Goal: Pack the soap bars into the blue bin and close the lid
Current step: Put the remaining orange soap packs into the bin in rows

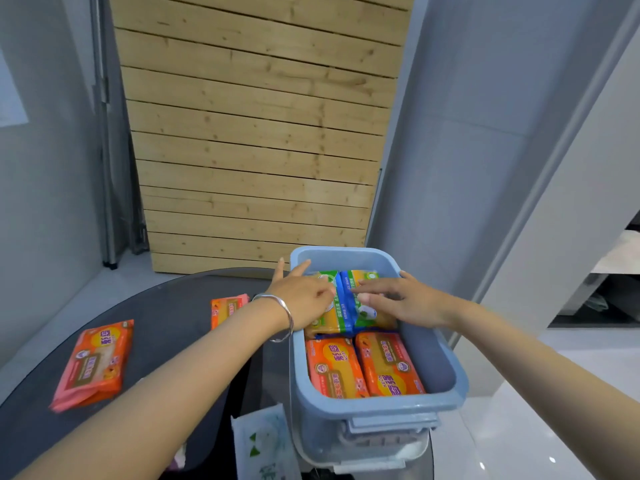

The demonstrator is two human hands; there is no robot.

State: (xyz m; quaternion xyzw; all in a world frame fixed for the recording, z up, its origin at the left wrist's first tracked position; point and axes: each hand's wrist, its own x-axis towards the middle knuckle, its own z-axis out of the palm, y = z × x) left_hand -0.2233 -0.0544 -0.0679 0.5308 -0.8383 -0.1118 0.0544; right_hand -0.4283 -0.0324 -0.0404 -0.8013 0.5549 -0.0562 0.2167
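While both hands are working inside the blue bin (381,407), which is standing at the right edge of the dark round desk (173,341), the packing is sitting partway through. The right grip (405,301) is lying flat with its fingers straight and spread, pressing on the two green-wrapped soap bars (341,306) at the bin's far end and holding nothing. The left grip (301,294) is bending its fingers down onto the left green bar with one finger reaching along the far rim; whether it is pinching the wrapper, I cannot tell. Two orange soap bars (334,368) are lying side by side at the near end, their long axes running along the bin's length, with a narrow strip showing bare beside the right wall.

What is mattering next is lying to the left: one loose orange soap bar (95,362) is resting near the desk's left edge, long axis running roughly near to far, and a second orange soap bar (227,308) is sitting just beside the left wrist. The left grip is probably the nearer one to both, with bare desk between them. The floor layer is looking full, so these would likely be going on top. A clear piece (367,457) under the bin's near end may be the lid; I cannot tell.
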